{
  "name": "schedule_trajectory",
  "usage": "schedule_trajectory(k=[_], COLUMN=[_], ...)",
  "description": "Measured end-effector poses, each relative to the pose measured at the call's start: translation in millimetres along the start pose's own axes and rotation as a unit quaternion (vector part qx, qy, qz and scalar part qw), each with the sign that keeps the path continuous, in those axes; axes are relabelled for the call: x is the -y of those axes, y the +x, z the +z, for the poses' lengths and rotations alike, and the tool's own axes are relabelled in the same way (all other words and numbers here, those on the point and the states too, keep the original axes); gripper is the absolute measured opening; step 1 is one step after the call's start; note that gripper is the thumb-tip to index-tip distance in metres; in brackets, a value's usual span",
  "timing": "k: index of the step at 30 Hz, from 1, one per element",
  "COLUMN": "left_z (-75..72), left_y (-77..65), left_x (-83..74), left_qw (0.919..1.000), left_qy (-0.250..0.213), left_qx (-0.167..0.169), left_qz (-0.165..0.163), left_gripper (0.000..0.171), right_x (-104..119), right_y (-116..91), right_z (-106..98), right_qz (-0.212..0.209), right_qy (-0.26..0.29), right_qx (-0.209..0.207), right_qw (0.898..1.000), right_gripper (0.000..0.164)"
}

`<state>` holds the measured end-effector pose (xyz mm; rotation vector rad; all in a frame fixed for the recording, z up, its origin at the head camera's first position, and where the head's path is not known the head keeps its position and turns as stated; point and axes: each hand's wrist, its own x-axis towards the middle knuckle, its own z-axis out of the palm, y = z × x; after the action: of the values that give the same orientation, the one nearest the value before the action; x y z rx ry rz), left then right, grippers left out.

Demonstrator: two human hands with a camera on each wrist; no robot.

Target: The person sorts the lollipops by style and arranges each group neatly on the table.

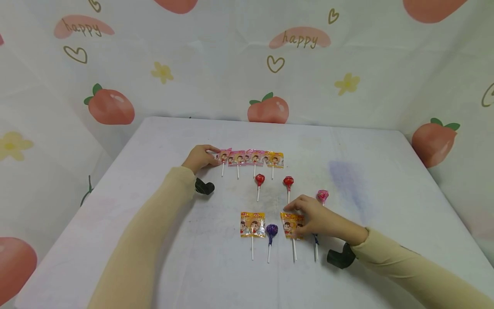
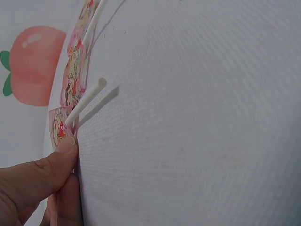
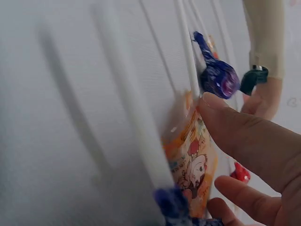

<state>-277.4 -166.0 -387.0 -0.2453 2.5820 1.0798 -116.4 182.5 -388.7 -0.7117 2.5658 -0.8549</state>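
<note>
Eleven lollipops: all on the white desk, flat-packet and round kinds, sticks pointing roughly towards the person.
Pink flat packets: three, side by side in the far row, the leftmost at the left hand.
Yellow flat packet: one, right end of the same far row, beside the third pink one.
Red round lollipops: two, apart from each other, nearer the person than the far row.
Pink round lollipop: one, right of the reds; stick mostly hidden by the right hand.
Orange flat packets: two in the near row, the left one lying free, the right one at the right hand.
Purple round lollipops: two, one between the orange packets, the other partly covered by the right hand, its stick showing.
Left hand: one, thumb and fingers pinching the leftmost pink packet.
Right hand: one, thumb and fingers gripping the right orange packet by its edges.
Sleeves: two, beige.
Backdrop: cloth with "happy" printed twice, three yellow flowers.
</note>
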Motion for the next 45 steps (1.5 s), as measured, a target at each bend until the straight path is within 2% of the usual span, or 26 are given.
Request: schedule_trajectory(k=[9,22,31,38,45], left_z=[-0.2,-0.9,-0.9,0.5,0.4], left_y=[-0.5,0.1,2.8,4.5,2.3], left_x=[-1.6,-1.9,0.6,2.2,1.6], left_qw=[1.0000,1.0000,1.0000,0.9999,0.9999], left_qy=[-0.003,-0.004,-0.005,-0.011,-0.012], left_qx=[-0.001,0.002,0.001,0.000,-0.002], left_qz=[-0.002,0.003,0.001,0.000,0.006], left_gripper=[0.049,0.051,0.051,0.051,0.051], right_x=[4,10,19,18,22], right_y=[2,6,1,-6,-6], right_z=[2,-5,-17,-24,-26], right_qz=[0.010,0.024,0.007,-0.041,-0.032], right_qy=[-0.033,-0.004,-0.003,0.017,0.056], right_qx=[-0.001,0.006,-0.037,-0.080,-0.088], right_qw=[0.999,1.000,0.999,0.996,0.994], right_gripper=[0.055,0.052,0.044,0.040,0.035])
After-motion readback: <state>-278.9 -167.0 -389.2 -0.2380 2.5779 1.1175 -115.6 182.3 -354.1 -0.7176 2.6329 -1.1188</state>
